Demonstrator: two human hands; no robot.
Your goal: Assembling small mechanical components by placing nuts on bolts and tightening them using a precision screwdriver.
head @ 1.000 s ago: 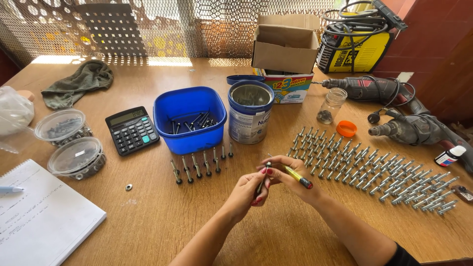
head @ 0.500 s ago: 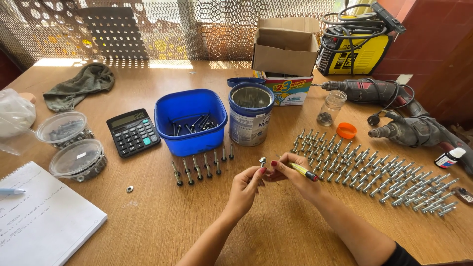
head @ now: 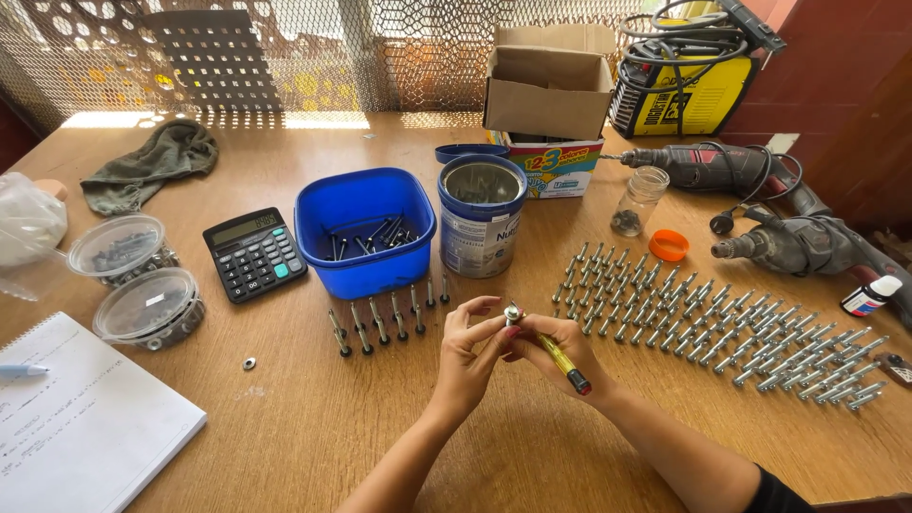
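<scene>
Wooden table (head: 285,446) under a mesh screen, cluttered w/ hardware. Both hands meet mid-table, just above the wood. Left hand (head: 467,359) has fingertips pinched together on the head of a bolt (head: 514,313), held upright. Right hand (head: 556,347) is closed round a yellow tool (head: 560,361), prob. a screwdriver or marker, its dark end poking out toward the wrist; can't tell which, since the working end is hidden behind the fingers. Whether a nut or washer sits on the bolt is too small to read.

Done-looking bolts lie in neat rows (head: 722,323) to the right, a short row (head: 385,323) in front of the blue tub (head: 366,261), likely so they're easy to count; calculator (head: 255,255) and notepad (head: 85,427) close by fit that. Loose stock is in the tub, next to an open tin (head: 482,223). One stray washer (head: 249,363) sits apart. Two lidded cups (head: 142,285) at left, contents murky. Drills (head: 760,209) at far right; the nearer one's rear end is cut off by the frame edge.
</scene>
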